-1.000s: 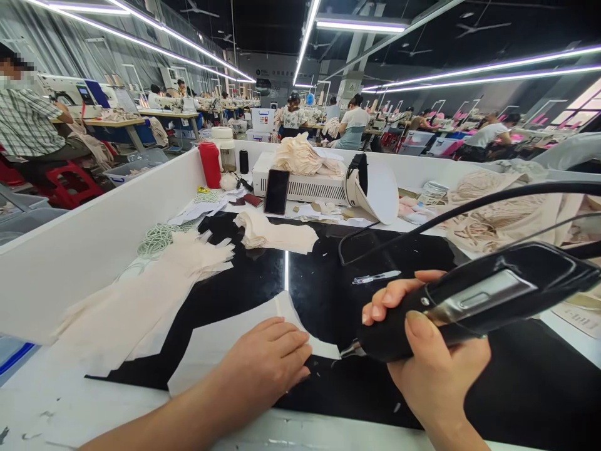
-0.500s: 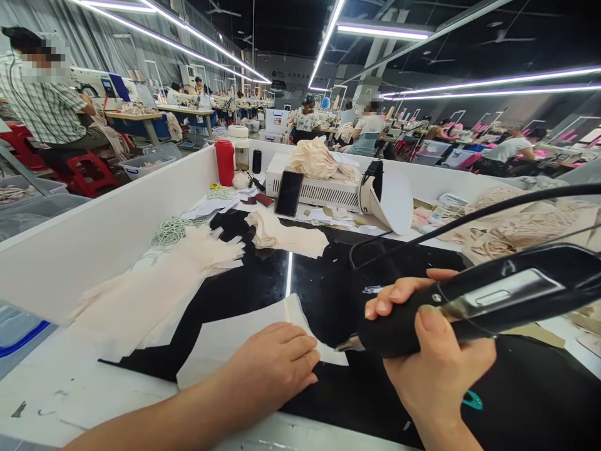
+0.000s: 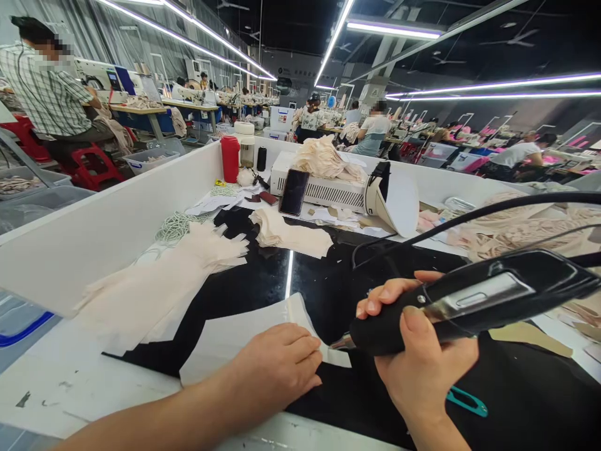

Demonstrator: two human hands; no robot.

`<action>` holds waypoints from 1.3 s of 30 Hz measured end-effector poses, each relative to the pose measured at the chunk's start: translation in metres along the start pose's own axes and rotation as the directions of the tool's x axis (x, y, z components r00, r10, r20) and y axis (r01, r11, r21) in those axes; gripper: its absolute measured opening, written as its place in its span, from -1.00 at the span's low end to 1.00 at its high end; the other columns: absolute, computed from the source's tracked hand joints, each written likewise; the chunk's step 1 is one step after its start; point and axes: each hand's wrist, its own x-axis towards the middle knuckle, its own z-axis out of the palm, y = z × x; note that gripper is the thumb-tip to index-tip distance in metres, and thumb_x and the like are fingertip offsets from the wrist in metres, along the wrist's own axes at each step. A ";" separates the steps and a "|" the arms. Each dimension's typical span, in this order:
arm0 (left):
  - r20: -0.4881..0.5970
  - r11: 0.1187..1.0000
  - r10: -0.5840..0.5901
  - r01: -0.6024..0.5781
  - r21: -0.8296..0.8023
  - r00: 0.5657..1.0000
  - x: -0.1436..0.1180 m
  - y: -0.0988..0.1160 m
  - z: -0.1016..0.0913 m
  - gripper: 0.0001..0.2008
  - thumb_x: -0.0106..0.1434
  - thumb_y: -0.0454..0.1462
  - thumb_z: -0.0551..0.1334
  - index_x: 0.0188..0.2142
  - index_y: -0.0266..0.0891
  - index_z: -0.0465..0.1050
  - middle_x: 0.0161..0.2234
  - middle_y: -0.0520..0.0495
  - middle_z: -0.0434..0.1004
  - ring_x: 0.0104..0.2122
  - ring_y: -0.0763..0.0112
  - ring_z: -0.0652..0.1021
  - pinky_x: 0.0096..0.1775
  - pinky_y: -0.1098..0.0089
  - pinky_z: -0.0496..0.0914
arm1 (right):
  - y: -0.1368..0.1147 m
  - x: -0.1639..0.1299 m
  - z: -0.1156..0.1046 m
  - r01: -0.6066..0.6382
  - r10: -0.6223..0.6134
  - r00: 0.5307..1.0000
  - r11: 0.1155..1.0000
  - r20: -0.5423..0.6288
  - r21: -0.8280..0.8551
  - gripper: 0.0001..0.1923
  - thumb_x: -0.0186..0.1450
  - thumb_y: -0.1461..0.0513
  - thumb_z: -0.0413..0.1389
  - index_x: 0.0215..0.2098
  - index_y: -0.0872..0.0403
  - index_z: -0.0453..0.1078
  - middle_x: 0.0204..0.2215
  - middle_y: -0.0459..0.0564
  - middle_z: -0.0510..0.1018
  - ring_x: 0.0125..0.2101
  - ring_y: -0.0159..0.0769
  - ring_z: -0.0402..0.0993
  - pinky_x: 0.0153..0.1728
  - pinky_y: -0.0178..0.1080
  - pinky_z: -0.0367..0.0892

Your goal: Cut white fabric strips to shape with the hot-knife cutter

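My left hand [image 3: 277, 366] lies flat, fingers together, on a white cut piece of fabric [image 3: 235, 332] spread on the black glossy table top [image 3: 263, 282]. My right hand [image 3: 417, 363] grips a black hand-held cutting tool [image 3: 469, 300] with a metal tip [image 3: 339, 342] that points at the piece's right edge, just right of my left fingertips. A black cable [image 3: 469, 216] runs from the tool up to the right.
Cream fabric pieces [image 3: 154, 288] lie to the left, a smaller stack [image 3: 291, 235] farther back. Behind stand a white machine [image 3: 319, 188] with a phone [image 3: 293, 192] leaning on it, a red bottle [image 3: 230, 158], a white cone-shaped item [image 3: 397, 200]. Teal clip [image 3: 464, 402] near my right wrist. Other people sew behind.
The tool tip has shifted a little left toward my left fingers. The view has drifted, and a teal clip has come into sight. My left hand stays pressed on the piece.
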 end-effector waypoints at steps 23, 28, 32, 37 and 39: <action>0.020 0.996 0.086 -0.086 -0.007 0.996 0.006 0.000 0.003 -0.74 0.45 -0.18 0.34 -0.05 -0.36 0.47 -0.19 -0.06 0.52 -0.13 0.27 0.54 0.05 0.30 0.46 | -0.014 0.003 -0.013 0.024 -0.029 0.994 0.998 -0.106 -0.054 -0.63 0.14 0.21 0.41 -0.12 -0.02 0.46 -0.48 -0.17 0.53 -0.54 -0.31 0.43 -0.56 -0.23 0.50; 0.020 0.997 0.077 -0.077 0.007 0.997 0.007 0.001 0.001 -0.77 0.43 -0.18 0.36 -0.12 -0.33 0.47 -0.24 -0.05 0.51 -0.19 0.28 0.53 -0.03 0.31 0.48 | -0.015 0.002 -0.021 0.017 -0.027 0.991 0.997 -0.134 -0.077 -0.61 0.12 0.21 0.41 -0.12 -0.02 0.45 -0.48 -0.18 0.54 -0.54 -0.31 0.43 -0.56 -0.23 0.51; 0.030 0.999 0.049 -0.050 0.005 0.998 0.007 0.002 -0.002 -0.79 0.40 -0.21 0.40 -0.15 -0.32 0.47 -0.24 -0.05 0.52 -0.18 0.26 0.54 -0.04 0.28 0.50 | -0.016 0.001 -0.022 0.026 -0.035 0.992 0.997 -0.125 -0.072 -0.62 0.13 0.21 0.42 -0.12 -0.01 0.45 -0.49 -0.18 0.55 -0.55 -0.31 0.44 -0.57 -0.23 0.52; 0.051 1.000 0.016 -0.017 0.009 0.999 0.007 0.000 -0.008 -0.82 0.37 -0.26 0.41 -0.17 -0.31 0.47 -0.23 -0.05 0.52 -0.20 0.23 0.54 -0.08 0.24 0.53 | -0.012 -0.002 -0.020 0.032 -0.039 0.994 0.997 -0.102 -0.068 -0.63 0.15 0.20 0.42 -0.12 0.00 0.46 -0.48 -0.17 0.56 -0.55 -0.32 0.47 -0.56 -0.24 0.53; 0.044 1.000 0.016 -0.017 0.020 0.999 0.007 0.000 -0.010 -0.84 0.38 -0.27 0.39 -0.19 -0.31 0.47 -0.24 -0.06 0.52 -0.21 0.23 0.54 -0.09 0.22 0.54 | -0.011 -0.004 -0.019 0.037 -0.043 0.995 0.997 -0.090 -0.065 -0.62 0.16 0.20 0.42 -0.10 0.00 0.45 -0.47 -0.16 0.56 -0.55 -0.32 0.47 -0.55 -0.23 0.54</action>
